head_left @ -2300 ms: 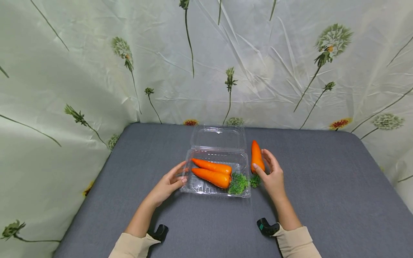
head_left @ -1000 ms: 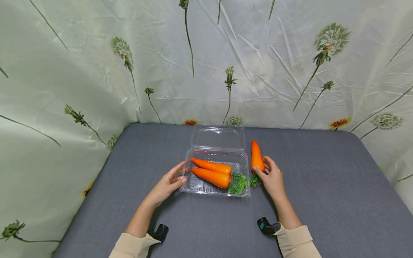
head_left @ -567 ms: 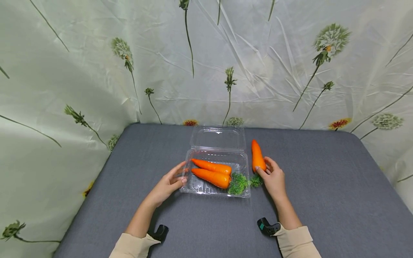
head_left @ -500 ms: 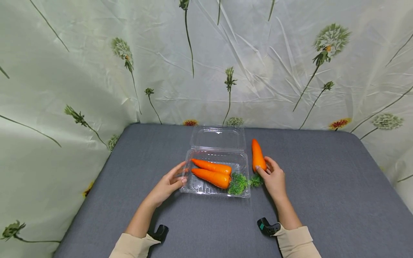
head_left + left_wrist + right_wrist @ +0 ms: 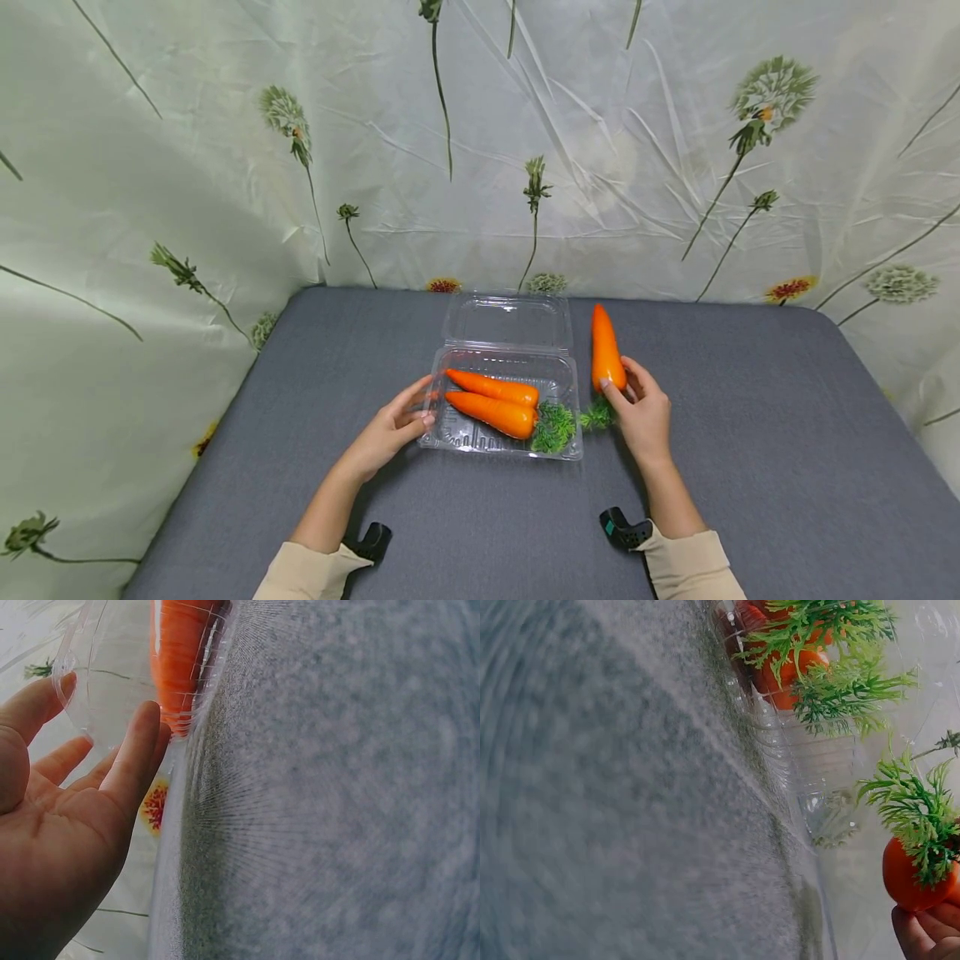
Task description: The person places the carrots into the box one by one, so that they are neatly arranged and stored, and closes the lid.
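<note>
A clear plastic clamshell box [image 5: 480, 447] sits in the middle of the table, its lid [image 5: 510, 321] folded back behind it. Inside, two orange carrots [image 5: 491, 414] lie side by side, leafy tops [image 5: 555, 427] at the right. My left hand [image 5: 390, 432] rests against the box's left side, thumb at the rim; the left wrist view shows its fingers [image 5: 135, 754] fairly straight along the wall. To the right of the box, my right hand [image 5: 643, 410] pinches a third carrot [image 5: 604, 350] by its thick end, tip pointing away. Its green top [image 5: 915, 802] hangs beside the fingers.
The grey cloth-covered table [image 5: 750, 433] reaches back to a pale curtain [image 5: 480, 167] printed with flowers. Black wrist devices [image 5: 624, 529] sit at both cuffs. The held carrot's leaves overlap the box's right edge in the head view.
My right hand has moved the third carrot away from me and slightly right, after shifting its grip toward the thick end. My left hand, the box and the two carrots inside have stayed put.
</note>
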`<state>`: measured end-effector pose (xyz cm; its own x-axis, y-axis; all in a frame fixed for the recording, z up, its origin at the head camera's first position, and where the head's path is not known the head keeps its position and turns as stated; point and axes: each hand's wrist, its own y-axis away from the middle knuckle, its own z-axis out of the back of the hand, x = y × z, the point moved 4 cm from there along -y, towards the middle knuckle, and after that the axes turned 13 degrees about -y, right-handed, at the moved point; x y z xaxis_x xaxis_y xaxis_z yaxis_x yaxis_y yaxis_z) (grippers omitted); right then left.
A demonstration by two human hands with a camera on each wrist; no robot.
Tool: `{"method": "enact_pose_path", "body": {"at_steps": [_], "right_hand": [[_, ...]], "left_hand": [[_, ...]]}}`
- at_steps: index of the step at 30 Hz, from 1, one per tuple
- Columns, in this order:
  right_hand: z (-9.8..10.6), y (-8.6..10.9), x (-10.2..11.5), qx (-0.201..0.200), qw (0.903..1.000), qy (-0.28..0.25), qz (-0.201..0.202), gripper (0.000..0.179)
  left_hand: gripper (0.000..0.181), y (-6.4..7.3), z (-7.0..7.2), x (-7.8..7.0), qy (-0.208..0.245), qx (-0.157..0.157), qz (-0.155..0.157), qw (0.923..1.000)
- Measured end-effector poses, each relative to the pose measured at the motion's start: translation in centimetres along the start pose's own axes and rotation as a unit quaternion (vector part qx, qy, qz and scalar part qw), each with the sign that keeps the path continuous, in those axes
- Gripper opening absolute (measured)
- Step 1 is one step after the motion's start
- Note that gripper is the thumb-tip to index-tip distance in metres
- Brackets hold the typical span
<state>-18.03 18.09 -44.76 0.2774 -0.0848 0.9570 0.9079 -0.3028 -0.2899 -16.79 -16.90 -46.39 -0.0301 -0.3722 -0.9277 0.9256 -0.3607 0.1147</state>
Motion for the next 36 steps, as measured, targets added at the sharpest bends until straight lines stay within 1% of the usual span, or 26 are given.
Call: {"method": "enact_pose_path", "body": {"at_steps": [5,9,11,16,20,22,29,33,36], "right_hand": [[0.0,-0.1,0.8,-0.009,0.9993,0.013,0.034,0.046],[0.2,-0.1,1.2,-0.015,0.9988,0.009,0.045,0.046],[0.2,-0.1,1.4,-0.025,0.9981,0.010,0.056,0.046],[0.3,-0.1,1.9,-0.034,0.9972,0.007,0.066,0.047],[0.1,-0.1,2.5,-0.026,0.9977,-0.003,0.063,0.049],[-0.2,-0.1,3.1,-0.023,0.9974,-0.011,0.068,0.049],[-1.3,0.4,6.6,-0.018,0.9962,-0.012,0.084,0.047],[-1.6,0.5,7.4,-0.018,0.9955,-0.016,0.092,0.048],[-1.9,0.4,7.6,-0.010,0.9950,-0.025,0.097,0.048]], "left_hand": [[0.063,0.0,0.0,0.0,0.005,0.001,-0.003,1.0000],[0.063,0.0,0.0,0.0,0.011,0.002,-0.004,0.9999],[0.063,0.0,0.0,0.0,0.012,0.003,-0.005,0.9999],[0.063,0.0,0.0,0.1,0.013,0.003,-0.009,0.9999],[0.063,-0.1,0.0,0.1,0.012,0.003,-0.013,0.9998],[0.063,-0.1,0.0,0.1,0.013,0.004,-0.014,0.9998],[0.063,-0.2,0.0,0.1,0.014,0.003,-0.009,0.9999],[0.063,-0.2,0.0,0.2,0.012,0.001,-0.010,0.9999],[0.063,-0.2,0.0,0.2,0.010,-0.001,-0.007,0.9999]]}}
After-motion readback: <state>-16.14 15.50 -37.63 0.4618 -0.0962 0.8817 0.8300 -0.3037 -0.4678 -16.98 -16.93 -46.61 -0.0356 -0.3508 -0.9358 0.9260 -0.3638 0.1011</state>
